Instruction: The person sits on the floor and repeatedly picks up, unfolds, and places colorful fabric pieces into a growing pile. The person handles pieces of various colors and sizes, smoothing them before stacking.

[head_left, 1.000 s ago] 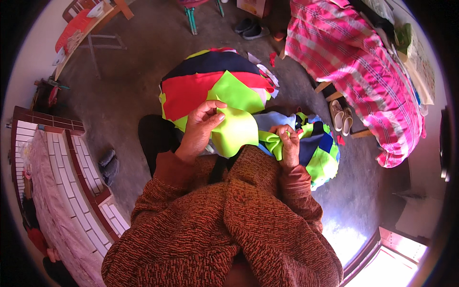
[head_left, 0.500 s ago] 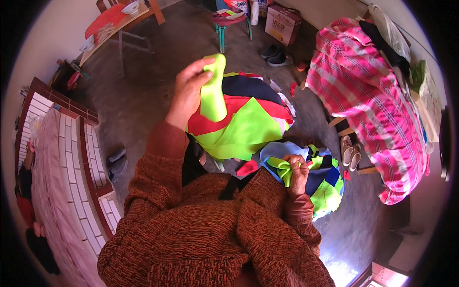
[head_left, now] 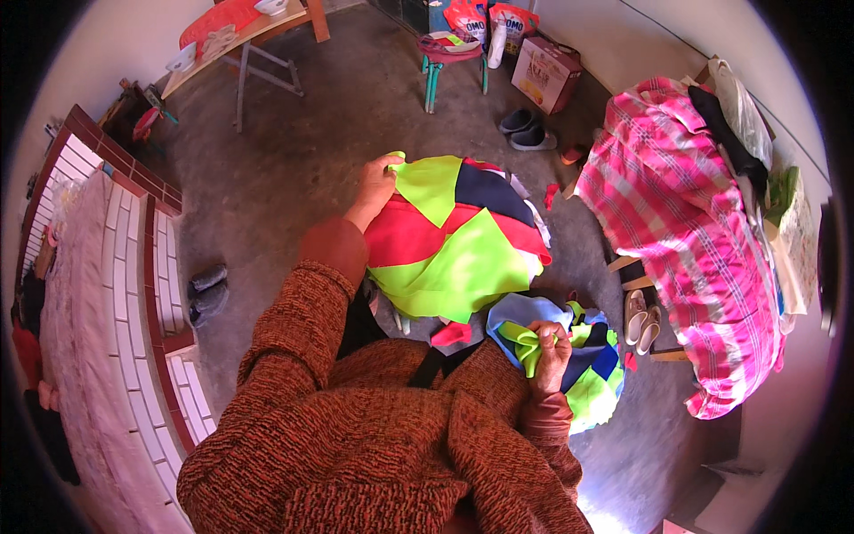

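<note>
In front of me a round heap of flat fabric pieces (head_left: 400, 233) in red, navy and neon yellow-green rests on a low support that is mostly hidden. At its far left edge my left hand (head_left: 377, 185) pinches the corner of a neon yellow-green fabric piece (head_left: 431, 182), which lies spread over the red and navy cloth. To the right, my right hand (head_left: 551, 356) is closed on a folded neon green fabric piece (head_left: 523, 347). That hand is above a second pile of cloth pieces (head_left: 594, 383) in neon green, navy and light blue.
A bed-like surface with pink plaid cloth (head_left: 672, 240) stands at the right, with beige shoes (head_left: 642, 322) beside it. Dark slippers (head_left: 527, 131), a carton (head_left: 545, 75) and a stool (head_left: 445, 50) are farther off. At the left, grey shoes (head_left: 209, 294) lie by a tiled ledge (head_left: 124, 276).
My left hand has lowered the neon yellow-green piece, which was folded upright, onto the far part of the heap, where it now lies flat. My right hand still grips its folded piece.
</note>
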Action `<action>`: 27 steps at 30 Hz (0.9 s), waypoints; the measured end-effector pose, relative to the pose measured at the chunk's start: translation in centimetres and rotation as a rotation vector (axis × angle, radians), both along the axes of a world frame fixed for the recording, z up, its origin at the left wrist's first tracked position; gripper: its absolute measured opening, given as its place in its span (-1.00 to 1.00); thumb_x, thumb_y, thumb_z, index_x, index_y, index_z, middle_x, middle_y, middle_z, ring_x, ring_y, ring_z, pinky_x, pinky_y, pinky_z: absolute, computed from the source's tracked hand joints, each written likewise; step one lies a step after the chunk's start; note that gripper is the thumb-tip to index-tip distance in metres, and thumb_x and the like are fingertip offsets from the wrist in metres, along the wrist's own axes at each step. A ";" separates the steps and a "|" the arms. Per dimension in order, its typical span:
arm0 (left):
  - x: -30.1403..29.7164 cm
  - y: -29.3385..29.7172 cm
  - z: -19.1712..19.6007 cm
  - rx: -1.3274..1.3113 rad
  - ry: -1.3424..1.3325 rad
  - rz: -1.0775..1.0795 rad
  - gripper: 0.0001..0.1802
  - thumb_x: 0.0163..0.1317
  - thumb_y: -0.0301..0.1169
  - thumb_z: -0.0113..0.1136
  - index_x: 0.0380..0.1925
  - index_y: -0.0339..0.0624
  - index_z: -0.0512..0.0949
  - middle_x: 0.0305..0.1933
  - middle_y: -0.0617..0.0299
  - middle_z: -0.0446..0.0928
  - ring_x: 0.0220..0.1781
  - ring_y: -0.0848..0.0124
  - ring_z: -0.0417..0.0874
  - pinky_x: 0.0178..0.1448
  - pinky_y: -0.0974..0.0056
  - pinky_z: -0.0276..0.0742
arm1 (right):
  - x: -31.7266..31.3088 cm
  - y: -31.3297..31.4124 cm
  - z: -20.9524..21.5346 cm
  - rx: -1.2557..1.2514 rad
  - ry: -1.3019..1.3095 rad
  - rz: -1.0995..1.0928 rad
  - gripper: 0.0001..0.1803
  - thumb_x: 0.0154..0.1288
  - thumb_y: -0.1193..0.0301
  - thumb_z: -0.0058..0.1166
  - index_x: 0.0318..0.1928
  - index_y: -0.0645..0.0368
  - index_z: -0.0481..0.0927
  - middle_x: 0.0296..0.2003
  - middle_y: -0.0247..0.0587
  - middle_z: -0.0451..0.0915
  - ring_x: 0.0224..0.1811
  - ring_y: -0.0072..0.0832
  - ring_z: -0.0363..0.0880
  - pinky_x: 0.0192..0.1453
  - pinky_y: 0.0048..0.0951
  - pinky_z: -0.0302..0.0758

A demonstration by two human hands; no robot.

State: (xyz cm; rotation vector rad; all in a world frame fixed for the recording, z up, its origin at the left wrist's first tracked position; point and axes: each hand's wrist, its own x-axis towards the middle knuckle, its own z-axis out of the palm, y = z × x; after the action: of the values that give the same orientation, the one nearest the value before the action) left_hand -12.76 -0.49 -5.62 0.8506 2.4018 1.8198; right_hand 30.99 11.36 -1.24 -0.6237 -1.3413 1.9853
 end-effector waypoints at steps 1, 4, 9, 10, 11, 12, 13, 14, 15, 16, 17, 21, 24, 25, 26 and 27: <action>0.3 0.0 0.3 -0.004 -0.061 -0.008 -0.66 0.00 -0.62 0.10 -0.17 -0.13 0.60 -0.34 0.06 0.62 -0.35 0.30 0.64 -0.21 0.25 0.51 | 0.0 0.0 0.1 -0.003 0.006 -0.004 -0.80 0.29 0.30 0.09 -0.34 0.18 0.49 -0.33 -0.28 0.55 -0.38 -0.59 0.44 -0.26 -0.57 0.39; 1.3 0.1 2.3 -0.063 -0.195 -0.047 -0.64 0.04 -0.68 0.12 -0.12 -0.18 0.58 -0.24 0.16 0.59 -0.27 0.41 0.60 -0.16 0.36 0.51 | -0.2 -0.2 1.0 -0.020 -0.014 0.010 -0.79 0.28 0.29 0.10 -0.34 0.19 0.49 -0.33 -0.29 0.55 -0.38 -0.59 0.43 -0.26 -0.57 0.38; 1.2 -0.6 2.3 -0.082 -0.076 0.033 -0.63 0.00 -0.72 0.17 -0.15 -0.21 0.58 -0.18 0.19 0.59 -0.17 0.41 0.59 -0.08 0.37 0.50 | -0.4 -0.3 1.0 0.012 -0.046 0.018 -0.78 0.28 0.28 0.10 -0.34 0.19 0.49 -0.34 -0.30 0.55 -0.38 -0.59 0.43 -0.26 -0.57 0.38; 1.2 -0.8 2.1 -0.105 0.016 0.067 -0.64 -0.01 -0.72 0.17 -0.16 -0.21 0.58 -0.18 0.18 0.60 -0.16 0.40 0.59 -0.07 0.37 0.50 | -0.3 -0.3 1.1 0.019 -0.062 0.020 -0.78 0.29 0.28 0.10 -0.34 0.19 0.49 -0.34 -0.30 0.55 -0.38 -0.59 0.43 -0.26 -0.57 0.38; 1.2 -1.1 1.9 -0.128 0.109 0.100 -0.64 -0.03 -0.72 0.18 -0.17 -0.21 0.58 -0.18 0.17 0.60 -0.16 0.38 0.60 -0.07 0.36 0.50 | -0.3 -0.2 0.9 0.028 -0.059 0.016 -0.78 0.29 0.28 0.09 -0.34 0.19 0.49 -0.34 -0.30 0.55 -0.39 -0.59 0.43 -0.27 -0.57 0.38; 1.1 -1.3 1.8 -0.108 0.027 0.067 -0.60 -0.15 -0.61 0.26 -0.21 -0.07 0.59 -0.10 0.12 0.54 -0.04 0.20 0.55 0.07 0.23 0.46 | -0.3 -0.1 0.5 0.037 -0.055 0.012 -0.78 0.29 0.29 0.09 -0.34 0.19 0.49 -0.35 -0.30 0.55 -0.39 -0.60 0.43 -0.27 -0.57 0.38; 1.4 -1.2 2.0 -0.188 0.114 0.089 -0.58 -0.15 -0.59 0.27 -0.18 -0.06 0.57 -0.05 0.11 0.51 0.00 0.19 0.52 0.11 0.21 0.43 | -0.2 0.0 0.2 0.047 -0.050 0.004 -0.78 0.29 0.29 0.09 -0.34 0.19 0.49 -0.35 -0.30 0.55 -0.39 -0.60 0.43 -0.27 -0.57 0.38; 2.1 -1.3 2.7 -0.270 0.199 0.110 -0.56 -0.15 -0.57 0.29 -0.16 -0.05 0.56 0.01 0.11 0.48 0.05 0.17 0.48 0.15 0.19 0.40 | -0.3 -0.1 0.3 0.045 -0.055 -0.007 -0.78 0.29 0.28 0.09 -0.34 0.19 0.49 -0.36 -0.30 0.55 -0.39 -0.60 0.43 -0.27 -0.58 0.38; 2.8 -1.3 3.4 -0.351 0.285 0.131 -0.53 -0.16 -0.56 0.31 -0.13 -0.03 0.55 0.06 0.10 0.45 0.09 0.16 0.45 0.18 0.17 0.36 | -0.3 -0.1 0.3 0.043 -0.058 -0.004 -0.77 0.29 0.27 0.09 -0.33 0.20 0.49 -0.36 -0.31 0.54 -0.39 -0.60 0.43 -0.27 -0.58 0.37; 3.6 -1.2 4.1 -0.378 0.345 0.177 -0.52 -0.16 -0.53 0.32 -0.12 -0.03 0.53 0.10 0.09 0.42 0.12 0.13 0.42 0.20 0.15 0.33 | -0.3 -0.1 0.4 0.040 -0.058 -0.005 -0.76 0.29 0.27 0.09 -0.33 0.20 0.49 -0.37 -0.31 0.54 -0.39 -0.61 0.43 -0.27 -0.58 0.37; 4.6 -1.1 4.8 -0.408 0.408 0.222 -0.51 -0.16 -0.51 0.33 -0.11 -0.03 0.52 0.13 0.09 0.38 0.16 0.11 0.38 0.23 0.12 0.30 | -0.3 -0.2 0.5 0.034 -0.056 -0.006 -0.75 0.29 0.26 0.10 -0.33 0.20 0.50 -0.37 -0.32 0.54 -0.39 -0.61 0.42 -0.27 -0.59 0.37; 9.2 -0.5 6.6 -0.382 0.571 0.210 -0.53 -0.15 -0.47 0.34 -0.13 -0.06 0.50 0.13 0.04 0.38 0.15 0.06 0.38 0.21 0.07 0.29 | -0.3 -0.2 0.9 0.060 -0.084 0.004 -0.74 0.29 0.24 0.08 -0.33 0.20 0.50 -0.36 -0.33 0.52 -0.36 -0.61 0.40 -0.22 -0.58 0.35; 13.0 0.2 6.2 -0.216 0.568 0.049 -0.57 -0.13 -0.46 0.32 -0.15 -0.10 0.48 0.02 0.03 0.44 0.08 0.05 0.41 0.12 0.05 0.31 | -0.2 0.2 0.0 0.032 -0.021 -0.007 -0.77 0.29 0.27 0.09 -0.35 0.17 0.47 -0.34 -0.28 0.53 -0.35 -0.59 0.41 -0.20 -0.56 0.36; 14.5 0.4 6.4 -0.183 0.573 0.011 -0.58 -0.12 -0.47 0.32 -0.16 -0.11 0.48 0.00 0.04 0.45 0.07 0.05 0.42 0.10 0.04 0.31 | -0.1 0.1 0.3 -0.012 0.025 -0.009 -0.78 0.29 0.28 0.09 -0.36 0.17 0.46 -0.34 -0.26 0.53 -0.36 -0.58 0.41 -0.20 -0.56 0.36; 15.9 0.2 6.5 -0.167 0.554 -0.035 -0.57 -0.13 -0.48 0.31 -0.17 -0.10 0.48 -0.06 0.07 0.45 0.01 0.08 0.43 0.08 0.05 0.29 | 0.0 0.3 0.1 0.014 0.023 -0.007 -0.72 0.28 0.23 0.10 -0.32 0.22 0.50 -0.34 -0.30 0.54 -0.35 -0.60 0.43 -0.21 -0.57 0.39; 17.0 0.0 6.5 -0.183 0.549 -0.048 -0.57 -0.14 -0.48 0.31 -0.17 -0.10 0.47 -0.07 0.08 0.45 0.00 0.09 0.43 0.08 0.05 0.28 | 0.0 0.3 0.1 0.003 0.010 -0.013 -0.73 0.29 0.24 0.09 -0.32 0.22 0.50 -0.34 -0.30 0.54 -0.36 -0.60 0.43 -0.23 -0.56 0.39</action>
State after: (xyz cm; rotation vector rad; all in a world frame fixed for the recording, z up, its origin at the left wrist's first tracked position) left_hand 4.25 -0.45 0.89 1.5328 2.7536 1.4575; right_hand 31.02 11.64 -1.09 -0.6184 -1.3313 1.9731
